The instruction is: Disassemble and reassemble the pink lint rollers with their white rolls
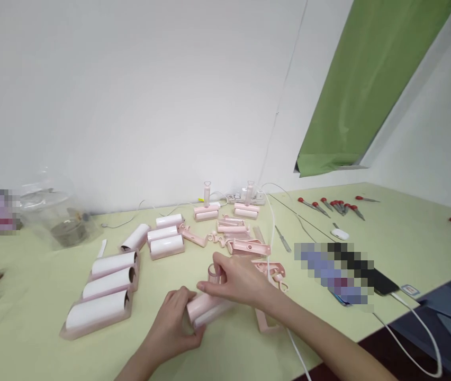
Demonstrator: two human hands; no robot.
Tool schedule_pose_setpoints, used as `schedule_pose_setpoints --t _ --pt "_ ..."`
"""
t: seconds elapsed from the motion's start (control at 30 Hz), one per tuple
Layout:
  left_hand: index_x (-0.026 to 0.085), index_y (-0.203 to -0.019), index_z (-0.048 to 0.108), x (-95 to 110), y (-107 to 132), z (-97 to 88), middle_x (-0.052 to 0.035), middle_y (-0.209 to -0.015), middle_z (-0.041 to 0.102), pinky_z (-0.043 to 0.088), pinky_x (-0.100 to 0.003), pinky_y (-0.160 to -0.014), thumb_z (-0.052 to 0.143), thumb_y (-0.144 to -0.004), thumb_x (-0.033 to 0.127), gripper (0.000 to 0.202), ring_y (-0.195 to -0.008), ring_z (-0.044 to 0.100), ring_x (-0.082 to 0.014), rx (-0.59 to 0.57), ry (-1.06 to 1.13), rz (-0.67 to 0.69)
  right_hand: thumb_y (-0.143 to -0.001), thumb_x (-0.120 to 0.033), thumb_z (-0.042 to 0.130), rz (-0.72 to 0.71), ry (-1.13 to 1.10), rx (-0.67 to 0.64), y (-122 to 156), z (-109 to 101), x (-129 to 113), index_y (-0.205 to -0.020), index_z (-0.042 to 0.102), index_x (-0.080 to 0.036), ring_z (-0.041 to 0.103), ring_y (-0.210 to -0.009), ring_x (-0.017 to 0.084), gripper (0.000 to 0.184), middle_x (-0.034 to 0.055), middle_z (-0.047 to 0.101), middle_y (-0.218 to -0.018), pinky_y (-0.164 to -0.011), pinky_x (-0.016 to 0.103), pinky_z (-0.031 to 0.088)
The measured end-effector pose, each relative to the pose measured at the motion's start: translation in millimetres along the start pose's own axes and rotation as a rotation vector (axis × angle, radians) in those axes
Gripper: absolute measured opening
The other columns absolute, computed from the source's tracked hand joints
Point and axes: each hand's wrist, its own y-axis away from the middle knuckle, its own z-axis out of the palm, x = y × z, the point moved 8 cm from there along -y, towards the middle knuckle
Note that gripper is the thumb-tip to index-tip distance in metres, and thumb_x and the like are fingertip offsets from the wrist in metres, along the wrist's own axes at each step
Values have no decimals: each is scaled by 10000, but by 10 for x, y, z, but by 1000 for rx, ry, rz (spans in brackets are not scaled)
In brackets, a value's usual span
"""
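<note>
Roller (209, 308) sits clamped between left hand (172, 328) and right hand (239, 280); bare table (229, 349) nearer, rolls (108, 283) leftward.

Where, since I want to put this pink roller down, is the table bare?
Bare table lies on the right, between the red-handled screwdrivers and the phone, and on the left, between the clear bag and the white rolls. Behind the right hand on the pink roller, the pink parts crowd it.
</note>
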Motion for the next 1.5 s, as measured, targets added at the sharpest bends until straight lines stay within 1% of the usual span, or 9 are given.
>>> schedule_pose_setpoints --t 0.23,0.3,0.5,0.7,0.8,0.93,1.13,1.27,1.5 --pt "232 -1070 424 -64 -1 -28 -30 -997 512 395 -335 -811 553 -590 145 504 -926 474 -214 -47 158 -15 -685 -457 582 -239 -253 -36 -145 -97 -145 -926 548 -237 564 -707 152 328 -4 628 -912 -587 239 360" --pt "230 -1068 420 -90 3 -9 -30 -998 503 394 -337 -812 561 -581 144 514 -927 468 -216 -55 173 -29 -757 -276 489 -238 -429 -112 -170 89 -172 -874 565 -225 576 -660 128 148 -15 642 -797 -570 221 383" --pt "225 -1021 420 -122 -13 30 -24 -985 475 403 -319 -805 574 -570 129 485 -922 460 -203 -105 254 -91 -725 -86 381 -87 -855 -180 -135 487 -106 -975 448 -208 539 -452 91 286 -96 478 -469 -440 162 373" --pt "231 -1113 333 -249 32 50 -53 -1092 473 376 -344 -885 633 -564 161 629 -1023 458 -218 -236 407 -226 -884 -235 312 -281 -643 -312 -404 169 131 -1299 188 -265 618 -726 113 434 11 636 -962 -709 260 440" --pt "249 -1219 190 -244 -58 -107 -97 -1270 367 277 -386 -988 761 -446 265 961 -1201 317 -272 -153 477 -238 -893 -229 310 -141 -271 -154 -845 69 602 -1231 377 -215 536 -1004 164 344 69 522 -1185 -820 276 412" --pt "365 -1218 213 123 -372 -445 6 -1319 358 227 -365 -1029 713 -550 362 835 -1236 293 -244 98 535 -93 -836 -225 499 -108 -99 -280 -1293 343 848 -1022 556 -145 511 -1010 213 211 83 551 -1104 -850 392 407" --pt "271 -731 557 586 -686 -114 11 -742 659 467 -354 -720 610 -658 416 171 -750 614 -217 -61 725 -128 -849 -280 496 -98 -56 -366 -1472 580 837 -1037 534 -141 569 -838 165 236 56 562 -1021 -710 345 486" --pt "224 -488 352 391 -697 211 89 -273 334 344 -227 -346 563 -668 443 353 -266 364 -89 2 912 -296 -842 -290 501 -103 -162 -200 -1394 329 817 -948 554 -131 567 -815 160 198 52 586 -937 -725 346 465" --pt "211 -468 299 324 -715 258 112 -276 290 249 -163 -298 569 -657 360 362 -242 297 -42 69 926 -316 -867 -417 372 -162 -634 31 -619 -279 361 -1032 493 -157 583 -826 174 330 59 629 -879 -666 276 455"
